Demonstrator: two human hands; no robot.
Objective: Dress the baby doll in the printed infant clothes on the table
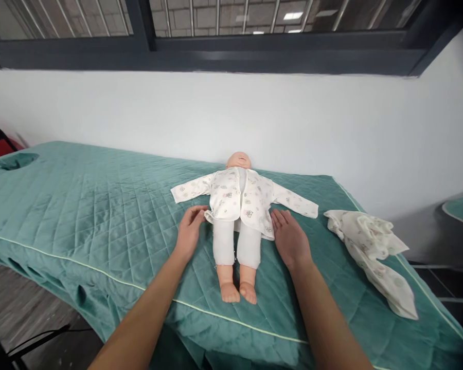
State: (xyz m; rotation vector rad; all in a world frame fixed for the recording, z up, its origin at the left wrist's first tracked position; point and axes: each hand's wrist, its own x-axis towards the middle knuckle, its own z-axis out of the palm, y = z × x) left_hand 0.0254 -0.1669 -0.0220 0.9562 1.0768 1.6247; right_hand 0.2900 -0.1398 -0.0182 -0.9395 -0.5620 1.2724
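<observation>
A baby doll (238, 160) lies on its back with its feet toward me. It wears a white printed jacket (226, 192) with the sleeves spread out to both sides, and white trousers (224, 244) that end above the bare feet. My left hand (190, 228) is at the jacket's lower left side, thumb and fingers closed on the edge of its hem. On the other side, my right hand (291, 236) rests with fingers stretched out, touching the jacket's lower right edge. The jacket front is parted near the neck.
Under the doll is a bed with a green quilted cover (111, 221), which has a round hole (17, 161) at the far left. A crumpled white printed garment (370, 246) lies to the right. Behind the bed rise a white wall (177, 113) and a dark window frame (254, 55).
</observation>
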